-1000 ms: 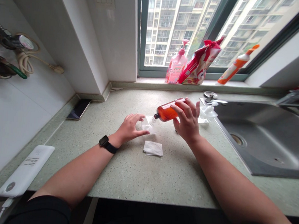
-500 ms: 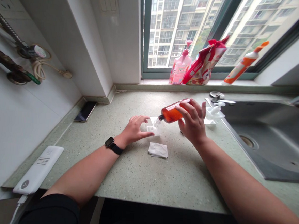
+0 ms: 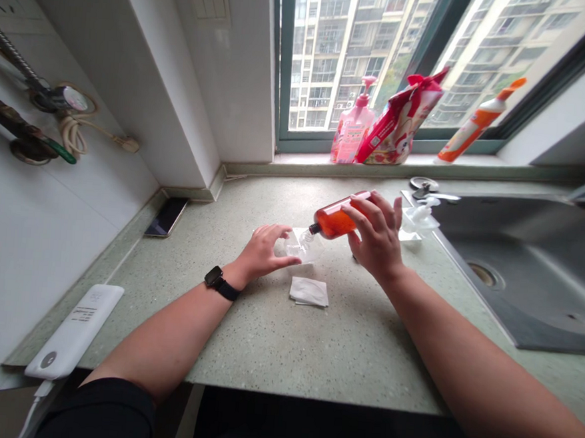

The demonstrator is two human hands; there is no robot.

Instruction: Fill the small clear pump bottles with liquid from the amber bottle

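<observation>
My right hand [image 3: 379, 235] grips an amber bottle [image 3: 335, 219] of orange-red liquid, tilted with its dark neck down to the left. That mouth sits at the threaded neck of a small clear bottle [image 3: 304, 248]; whether the two touch is hard to make out. Around the clear bottle's left side curve the thumb and fingers of my left hand [image 3: 269, 251]. White paper seems to lie beneath the clear bottle. Closer to me rests a folded white tissue [image 3: 309, 291]. A white pump head [image 3: 424, 216] lies on white paper, right of my right hand.
To the right is a steel sink [image 3: 543, 276] with a drain cover [image 3: 424, 184] by its corner. A phone [image 3: 166, 217] and a white power bank [image 3: 75, 330] lie left. On the sill stand a pink pump bottle [image 3: 351, 130], a red bag [image 3: 402, 123] and an orange bottle [image 3: 472, 128].
Both hands keep their places, with the amber bottle still tilted over the clear one. The whole view has shifted very slightly.
</observation>
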